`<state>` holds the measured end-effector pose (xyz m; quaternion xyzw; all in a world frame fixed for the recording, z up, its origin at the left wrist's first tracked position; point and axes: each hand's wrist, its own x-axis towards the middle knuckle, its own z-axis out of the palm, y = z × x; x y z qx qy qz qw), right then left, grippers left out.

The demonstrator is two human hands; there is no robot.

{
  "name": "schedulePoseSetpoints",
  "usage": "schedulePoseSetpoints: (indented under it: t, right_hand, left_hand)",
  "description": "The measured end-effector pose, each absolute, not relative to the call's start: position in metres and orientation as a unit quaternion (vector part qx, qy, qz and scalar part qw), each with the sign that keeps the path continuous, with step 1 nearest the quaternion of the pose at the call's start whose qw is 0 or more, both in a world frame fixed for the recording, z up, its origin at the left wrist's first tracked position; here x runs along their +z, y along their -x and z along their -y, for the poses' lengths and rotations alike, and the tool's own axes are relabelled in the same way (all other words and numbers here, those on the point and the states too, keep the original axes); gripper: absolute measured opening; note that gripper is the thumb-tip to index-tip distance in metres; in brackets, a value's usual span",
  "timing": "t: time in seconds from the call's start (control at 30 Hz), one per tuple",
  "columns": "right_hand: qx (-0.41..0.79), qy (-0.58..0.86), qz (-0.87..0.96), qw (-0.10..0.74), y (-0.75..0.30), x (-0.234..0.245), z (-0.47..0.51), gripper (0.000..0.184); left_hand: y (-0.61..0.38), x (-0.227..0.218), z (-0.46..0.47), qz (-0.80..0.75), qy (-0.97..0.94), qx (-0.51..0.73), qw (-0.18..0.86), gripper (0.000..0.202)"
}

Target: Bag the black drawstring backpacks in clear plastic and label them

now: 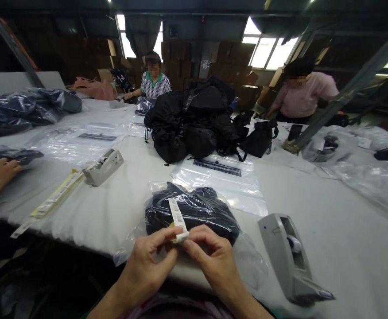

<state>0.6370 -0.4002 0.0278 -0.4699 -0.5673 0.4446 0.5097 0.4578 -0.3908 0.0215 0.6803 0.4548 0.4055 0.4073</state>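
A: Working from a distance, I take the bagged dark bundle [197, 210] as my landmark. What do I see to its left?

B: Farthest left of the bundle, another person's hand [4, 173] on a dark bagged item [28, 155]; then a yellow-backed strip [54, 197] and, closer to the bundle, a grey tape dispenser [105, 168]

A: And my own grip?

B: At the bundle's near side, my left hand [147, 261] seems to pinch the near end of a white label strip [177, 215]. The strip lies over the bundle's left part in my view, its long axis running away from my fingertips and slightly left, crossing the bundle's longer side-to-side line. I cannot tell whether it touches the bundle

A: Which hand is nearer to it?

B: Neither by much: my right hand [217, 257] pinches that same curled end from the right, before the bundle

A: And beyond that?

B: Right of the bundle, a second dispenser [282, 252] rests on the white table [356, 230], apart from my right hand
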Motion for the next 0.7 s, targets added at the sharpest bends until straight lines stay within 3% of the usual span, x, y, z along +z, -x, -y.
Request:
schedulePoseSetpoints:
  t: [0.1,0.23,0.37,0.6,0.7]
  right_hand:
    - [0.492,0.475,0.523,0.509,-0.641,0.025,0.408,0.023]
    - [0.599,0.479,0.413,0.491,-0.643,0.020,0.421,0.032]
    - [0.629,0.452,0.363,0.519,-0.645,0.015,0.428,0.041]
    - [0.571,0.462,0.405,0.544,-0.656,0.015,0.429,0.031]
    - [0.523,0.490,0.451,0.531,-0.662,0.016,0.430,0.025]
  left_hand:
    - [-0.455,0.025,0.391,-0.446,-0.668,0.402,0.439,0.042]
    - [-0.461,0.027,0.389,-0.425,-0.589,0.428,0.537,0.033]
    - [-0.474,0.024,0.388,-0.426,-0.520,0.410,0.617,0.034]
    - [-0.485,0.022,0.393,-0.422,-0.657,0.367,0.505,0.029]
    - [-0.488,0.020,0.393,-0.389,-0.714,0.350,0.465,0.039]
